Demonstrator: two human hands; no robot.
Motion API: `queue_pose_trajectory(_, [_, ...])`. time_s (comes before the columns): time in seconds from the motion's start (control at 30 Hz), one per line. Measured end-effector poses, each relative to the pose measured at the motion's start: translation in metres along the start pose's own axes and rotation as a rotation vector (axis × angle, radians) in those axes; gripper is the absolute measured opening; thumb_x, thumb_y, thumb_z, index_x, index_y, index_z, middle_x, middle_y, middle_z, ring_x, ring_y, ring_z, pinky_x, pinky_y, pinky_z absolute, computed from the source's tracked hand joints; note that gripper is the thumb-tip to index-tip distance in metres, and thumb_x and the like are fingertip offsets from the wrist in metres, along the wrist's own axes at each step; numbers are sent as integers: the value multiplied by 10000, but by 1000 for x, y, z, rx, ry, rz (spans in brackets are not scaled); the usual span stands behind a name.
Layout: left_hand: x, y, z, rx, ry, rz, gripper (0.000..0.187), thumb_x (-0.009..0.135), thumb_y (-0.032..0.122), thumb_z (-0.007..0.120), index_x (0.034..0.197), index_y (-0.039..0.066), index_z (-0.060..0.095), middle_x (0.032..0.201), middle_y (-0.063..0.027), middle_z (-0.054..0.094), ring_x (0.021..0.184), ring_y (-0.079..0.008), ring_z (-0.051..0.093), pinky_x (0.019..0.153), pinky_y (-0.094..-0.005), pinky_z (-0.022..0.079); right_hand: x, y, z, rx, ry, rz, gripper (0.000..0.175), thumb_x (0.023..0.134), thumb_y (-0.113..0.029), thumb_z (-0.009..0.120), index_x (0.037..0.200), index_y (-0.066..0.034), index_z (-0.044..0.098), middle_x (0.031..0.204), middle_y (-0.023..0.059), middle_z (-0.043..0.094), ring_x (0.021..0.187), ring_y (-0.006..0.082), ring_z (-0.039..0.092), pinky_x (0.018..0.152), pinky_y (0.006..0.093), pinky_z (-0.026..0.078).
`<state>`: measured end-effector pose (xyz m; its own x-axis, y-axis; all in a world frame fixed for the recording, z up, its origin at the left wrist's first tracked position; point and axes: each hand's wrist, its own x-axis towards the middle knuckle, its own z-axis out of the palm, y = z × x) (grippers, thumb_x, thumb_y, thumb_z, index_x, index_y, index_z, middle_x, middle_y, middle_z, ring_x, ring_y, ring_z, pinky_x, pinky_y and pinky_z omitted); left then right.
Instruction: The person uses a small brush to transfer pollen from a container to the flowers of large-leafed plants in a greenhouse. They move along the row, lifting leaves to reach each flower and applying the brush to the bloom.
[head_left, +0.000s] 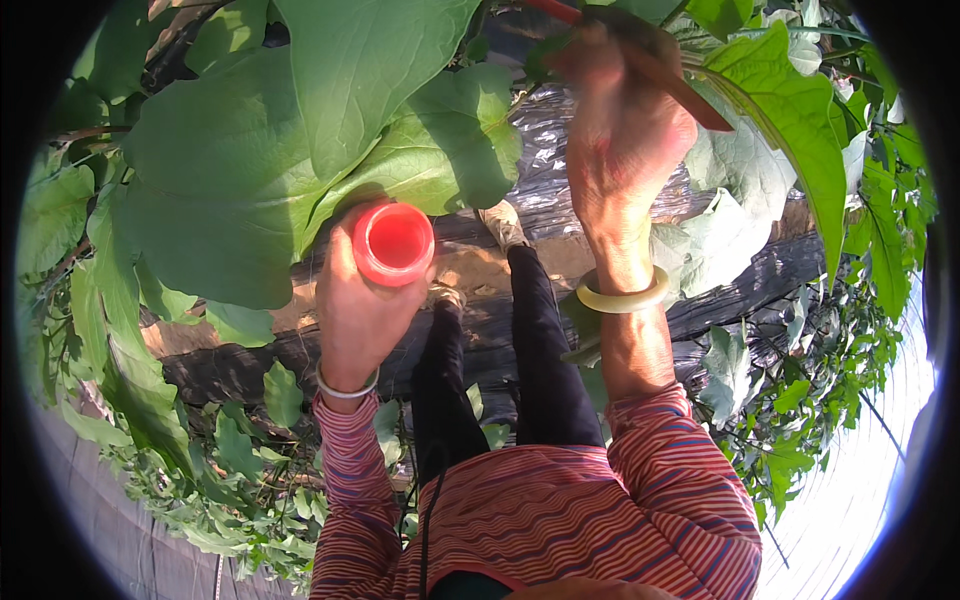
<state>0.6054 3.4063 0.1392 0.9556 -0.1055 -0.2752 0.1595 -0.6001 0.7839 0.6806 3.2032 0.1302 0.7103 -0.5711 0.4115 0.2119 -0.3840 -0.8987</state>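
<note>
My left hand (369, 315) is closed around a small red plastic jar (394, 244), whose open mouth faces up; the inside looks red. Large green leaves (225, 180) lie right beside and beyond the jar. At the upper right, my right hand (626, 127) is raised among the foliage and blurred. A flat brown strip (686, 94), perhaps a handle, crosses the back of that hand, and a thin red piece (555, 9) shows beyond the fingers. The fingers are mostly hidden, so what they hold cannot be told.
Leafy plants stand on both sides, with a big jagged leaf (799, 127) close to the right hand. Dark plastic mulch film (551, 157) and strips of bare soil (480, 266) lie below. My feet and dark trousers are in the middle. Bright sheeting (862, 465) curves at the lower right.
</note>
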Motion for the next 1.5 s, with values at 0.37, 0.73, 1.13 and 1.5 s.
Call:
queue_pose_trajectory(0.37, [-2,2,-1,20,-8,-44,553,737,176,852,1174,-10,569,1087,-188,684,987,-324,692,836,-401,541,8,-8,-7,-92,47,-9,210,989,-147,612,1039,52,654,880,113,678,706,174,640,681,283,511])
queue_pose_trajectory(0.73, [-26,-8,-8,-26,59,172,664,726,181,857,1250,-37,512,1154,-206,638,1046,-364,655,895,-414,535,1,-52,-61,-231,3,-267,322,1050,-218,483,1016,88,576,687,197,664,575,282,647,555,335,535])
queue_pose_trajectory(1.13, [-89,-69,-53,-165,232,108,740,705,201,872,1314,-1,502,1254,-196,598,1132,-377,611,974,-426,493,-8,-145,-85,954,-8,125,220,944,-232,598,866,-29,634,790,21,623,551,133,423,576,283,386])
queue_pose_trajectory(1.5, [-146,-151,-100,-123,395,6,748,694,159,847,1324,17,470,1246,-204,589,1144,-403,587,982,-472,474,-71,-187,11,951,-488,44,326,993,-368,516,960,-70,642,621,-35,423,576,140,351,629,318,304])
